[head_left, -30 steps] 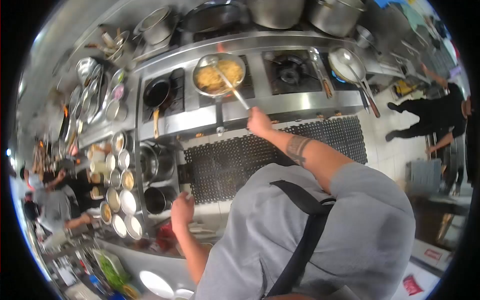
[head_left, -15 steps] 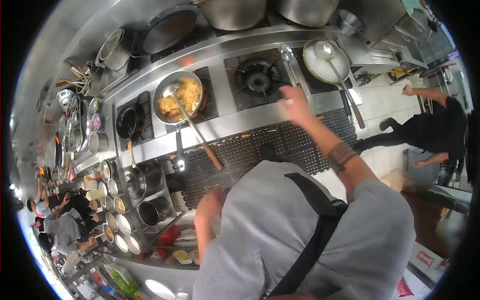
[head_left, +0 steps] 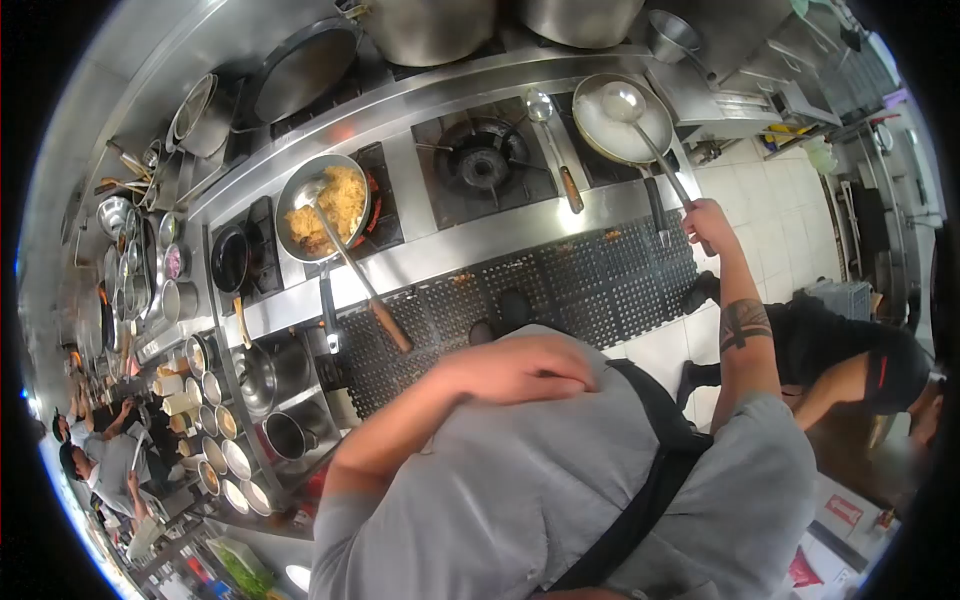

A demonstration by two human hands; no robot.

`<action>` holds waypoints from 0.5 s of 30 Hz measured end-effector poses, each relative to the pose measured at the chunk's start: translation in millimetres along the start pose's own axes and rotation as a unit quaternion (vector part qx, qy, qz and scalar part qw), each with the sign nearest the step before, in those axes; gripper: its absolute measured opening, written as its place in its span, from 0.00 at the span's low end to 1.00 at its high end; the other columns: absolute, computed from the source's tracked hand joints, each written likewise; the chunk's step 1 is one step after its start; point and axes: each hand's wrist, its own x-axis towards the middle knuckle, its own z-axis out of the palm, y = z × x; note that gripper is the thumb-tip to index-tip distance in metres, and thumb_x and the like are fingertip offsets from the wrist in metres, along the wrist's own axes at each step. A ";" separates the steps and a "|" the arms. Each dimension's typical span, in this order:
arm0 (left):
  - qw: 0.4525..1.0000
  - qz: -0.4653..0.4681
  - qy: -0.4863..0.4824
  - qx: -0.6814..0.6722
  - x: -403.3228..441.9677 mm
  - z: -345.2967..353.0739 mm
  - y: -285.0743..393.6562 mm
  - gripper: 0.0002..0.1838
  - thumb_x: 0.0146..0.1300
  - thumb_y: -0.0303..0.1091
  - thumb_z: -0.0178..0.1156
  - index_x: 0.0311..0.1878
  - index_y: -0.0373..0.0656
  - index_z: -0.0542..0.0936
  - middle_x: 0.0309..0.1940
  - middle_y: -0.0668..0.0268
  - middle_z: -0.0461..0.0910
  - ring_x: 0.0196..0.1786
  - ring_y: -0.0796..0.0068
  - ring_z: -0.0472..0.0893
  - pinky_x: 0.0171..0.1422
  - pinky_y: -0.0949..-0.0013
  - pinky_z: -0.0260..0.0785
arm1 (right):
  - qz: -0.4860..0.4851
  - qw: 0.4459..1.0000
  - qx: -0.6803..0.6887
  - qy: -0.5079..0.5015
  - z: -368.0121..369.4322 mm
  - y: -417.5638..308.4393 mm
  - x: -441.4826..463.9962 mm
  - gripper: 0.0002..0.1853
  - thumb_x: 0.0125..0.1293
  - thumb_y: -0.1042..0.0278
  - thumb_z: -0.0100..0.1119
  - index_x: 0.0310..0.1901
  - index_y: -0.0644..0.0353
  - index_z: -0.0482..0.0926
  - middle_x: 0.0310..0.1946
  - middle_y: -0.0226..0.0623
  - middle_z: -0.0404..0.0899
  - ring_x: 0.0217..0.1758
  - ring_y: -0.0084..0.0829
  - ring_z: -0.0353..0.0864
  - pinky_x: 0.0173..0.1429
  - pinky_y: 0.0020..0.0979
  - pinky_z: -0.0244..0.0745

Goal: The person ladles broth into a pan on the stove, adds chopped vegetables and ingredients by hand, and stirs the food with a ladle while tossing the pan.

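My right hand (head_left: 706,226) is closed around the dark handle end of a ladle (head_left: 665,158). The ladle's bowl rests in a pan of whitish liquid (head_left: 600,128) on the right burner. Bent across my chest, my left hand (head_left: 530,368) lies against the grey shirt, slightly blurred, fingers loosely extended with nothing visible in them. Left of centre, a frying pan (head_left: 284,222) holds yellowish-brown food (head_left: 338,205). A second ladle with a wooden handle (head_left: 388,322) leans in it. Between the burners lies a metal spoon (head_left: 568,185) with a brown handle.
A bare burner (head_left: 485,168) sits mid-stove. A small black pan (head_left: 232,258) stands at left, and large pots (head_left: 430,30) line the back. Tubs (head_left: 228,422) fill the left shelves. A co-worker in black (head_left: 830,340) bends at right. A perforated mat (head_left: 560,282) covers the floor.
My right hand has moved right from near the spoon onto the ladle handle. My left hand has swung up across my chest. The co-worker at right has moved nearer and bent down.
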 end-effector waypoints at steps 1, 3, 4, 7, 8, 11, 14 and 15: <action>0.996 -0.007 -0.091 -0.024 18.9 2.0 6.3 0.14 0.76 0.34 0.57 0.57 0.38 0.83 0.51 0.57 0.83 0.57 0.60 0.80 0.63 0.64 0.71 | 0.002 1.000 0.004 0.008 -0.2 -0.7 -9.7 0.08 0.57 0.73 0.61 0.36 0.67 0.79 0.30 0.45 0.83 0.27 0.39 0.83 0.35 0.43 0.80; 0.967 -0.111 -0.204 -0.104 51.1 14.1 16.3 0.20 0.81 0.45 0.50 0.62 0.43 0.82 0.58 0.61 0.84 0.58 0.62 0.81 0.66 0.64 0.70 | -0.156 0.901 -0.333 0.230 -1.0 -0.9 -31.9 0.08 0.59 0.72 0.59 0.38 0.66 0.81 0.34 0.52 0.85 0.40 0.54 0.87 0.48 0.50 0.81; 0.966 -0.107 -0.212 -0.103 61.9 26.1 10.8 0.20 0.81 0.45 0.50 0.62 0.43 0.82 0.58 0.61 0.84 0.58 0.62 0.81 0.66 0.64 0.70 | -0.068 0.917 -0.318 0.229 -1.2 -24.3 -59.7 0.11 0.61 0.69 0.57 0.43 0.65 0.81 0.41 0.57 0.84 0.52 0.61 0.83 0.55 0.55 0.77; 0.954 0.007 -0.247 -0.173 84.0 61.2 -21.6 0.23 0.81 0.48 0.48 0.66 0.44 0.81 0.59 0.63 0.85 0.59 0.67 0.82 0.67 0.67 0.69 | -0.061 0.906 -0.325 0.263 -4.0 -27.0 -88.3 0.13 0.62 0.70 0.55 0.46 0.64 0.80 0.44 0.58 0.84 0.53 0.59 0.83 0.55 0.55 0.77; 0.950 0.014 -0.265 -0.163 92.5 65.0 -23.2 0.24 0.81 0.49 0.48 0.67 0.44 0.80 0.58 0.63 0.85 0.60 0.67 0.82 0.68 0.67 0.69 | -0.055 0.905 -0.329 0.263 -8.5 -17.1 -89.0 0.13 0.62 0.70 0.55 0.46 0.64 0.80 0.44 0.58 0.84 0.53 0.59 0.83 0.55 0.55 0.77; 0.950 -0.025 -0.282 -0.133 110.4 71.8 -29.9 0.26 0.80 0.51 0.49 0.67 0.44 0.80 0.60 0.64 0.85 0.61 0.68 0.81 0.69 0.68 0.68 | -0.050 0.934 -0.285 0.212 -11.0 7.1 -78.7 0.14 0.64 0.70 0.53 0.49 0.63 0.79 0.47 0.58 0.83 0.54 0.58 0.82 0.57 0.54 0.77; 0.945 -0.006 -0.288 -0.157 139.1 83.4 -46.0 0.26 0.79 0.53 0.51 0.65 0.43 0.82 0.61 0.63 0.85 0.60 0.68 0.82 0.67 0.68 0.69 | -0.081 0.923 -0.289 0.241 -5.2 24.0 -65.3 0.13 0.68 0.68 0.52 0.51 0.60 0.78 0.48 0.56 0.81 0.53 0.59 0.81 0.58 0.53 0.76; 0.944 -0.003 -0.291 -0.152 151.6 84.6 -46.5 0.26 0.78 0.53 0.51 0.63 0.43 0.83 0.60 0.63 0.85 0.59 0.69 0.82 0.66 0.68 0.71 | -0.085 0.924 -0.285 0.239 -8.2 26.1 -58.7 0.13 0.68 0.68 0.52 0.51 0.60 0.78 0.48 0.56 0.81 0.53 0.59 0.81 0.58 0.53 0.76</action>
